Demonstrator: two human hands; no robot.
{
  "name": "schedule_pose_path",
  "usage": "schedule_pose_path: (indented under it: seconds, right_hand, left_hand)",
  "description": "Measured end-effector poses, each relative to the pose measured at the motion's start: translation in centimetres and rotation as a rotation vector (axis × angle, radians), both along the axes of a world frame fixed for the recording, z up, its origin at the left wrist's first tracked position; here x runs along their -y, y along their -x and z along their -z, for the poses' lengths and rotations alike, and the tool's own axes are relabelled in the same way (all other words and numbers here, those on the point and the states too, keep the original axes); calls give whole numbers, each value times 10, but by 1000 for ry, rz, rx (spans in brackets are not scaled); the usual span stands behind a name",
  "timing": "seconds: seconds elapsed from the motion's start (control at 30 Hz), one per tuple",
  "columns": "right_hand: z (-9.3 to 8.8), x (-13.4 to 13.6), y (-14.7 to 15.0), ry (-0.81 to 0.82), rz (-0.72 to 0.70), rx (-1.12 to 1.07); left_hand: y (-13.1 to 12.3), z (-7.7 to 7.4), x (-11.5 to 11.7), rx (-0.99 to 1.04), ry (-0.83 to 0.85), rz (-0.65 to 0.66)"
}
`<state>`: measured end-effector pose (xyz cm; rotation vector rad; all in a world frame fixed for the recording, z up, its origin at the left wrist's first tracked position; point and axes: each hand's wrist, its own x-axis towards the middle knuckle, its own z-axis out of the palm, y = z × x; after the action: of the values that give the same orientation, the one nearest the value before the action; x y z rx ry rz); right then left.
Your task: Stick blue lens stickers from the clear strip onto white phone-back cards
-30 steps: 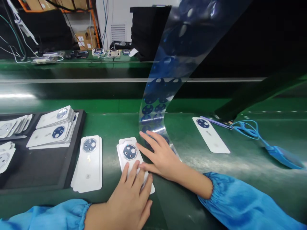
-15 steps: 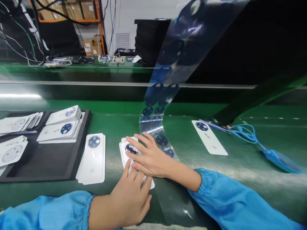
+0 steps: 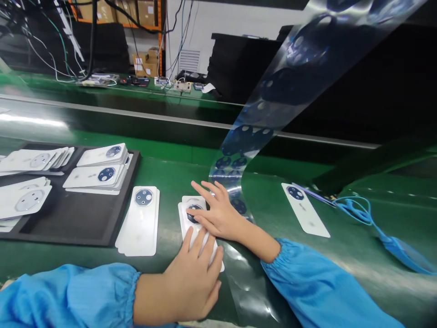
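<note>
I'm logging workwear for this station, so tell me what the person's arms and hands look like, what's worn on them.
Both arms wear loose bright blue smock sleeves, the left sleeve and the right sleeve, each gathered into an elasticated cuff at the wrist. The left hand and right hand are bare: no gloves, finger cots, rings or watch visible, and no markings on the sleeves.

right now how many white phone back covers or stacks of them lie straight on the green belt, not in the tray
3: a white cover stack beside the black tray, one under both hands, a single white cover far right. Covers lower in each stack are hidden.
</note>
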<state>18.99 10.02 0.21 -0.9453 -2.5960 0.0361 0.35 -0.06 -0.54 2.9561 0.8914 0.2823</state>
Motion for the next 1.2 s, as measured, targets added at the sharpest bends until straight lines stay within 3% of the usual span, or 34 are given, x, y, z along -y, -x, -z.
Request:
schedule_pose_path:
  seconds: [0.17, 0.27, 0.4, 0.53, 0.63, 0.73, 0.87, 0.97, 1.07, 1.2]
  right_hand:
    - [2, 3, 2, 148, 165, 37]
    - [5, 4, 3, 272, 161, 28]
    - [4, 8, 4, 318, 147, -127]
    - [-29, 10, -2, 469, 252, -358]
    - [-69, -3, 6, 524, 408, -531]
    - [-89, -22, 46, 506, 315, -484]
    - [-64, -40, 124, 512, 159, -352]
    - [-43, -48, 144, 402, 168, -311]
    - [-49, -51, 108, 273, 234, -326]
    - [-72, -33, 5, 259, 301, -311]
  left_hand:
    - [1, 4, 3, 12, -2, -14]
    - [1, 7, 5, 51, -22, -24]
    - [1, 7, 6, 73, -75, -40]
    - [4, -4, 5, 119, -197, -13]
    - [8, -14, 4, 130, -316, 178]
    - [8, -14, 2, 124, -285, 269]
    - [3, 3, 2, 120, -98, 85]
    - [1, 11, 3, 94, 53, -90]
    - [1, 12, 2, 57, 144, -120]
    - [1, 12, 1, 52, 166, -141]
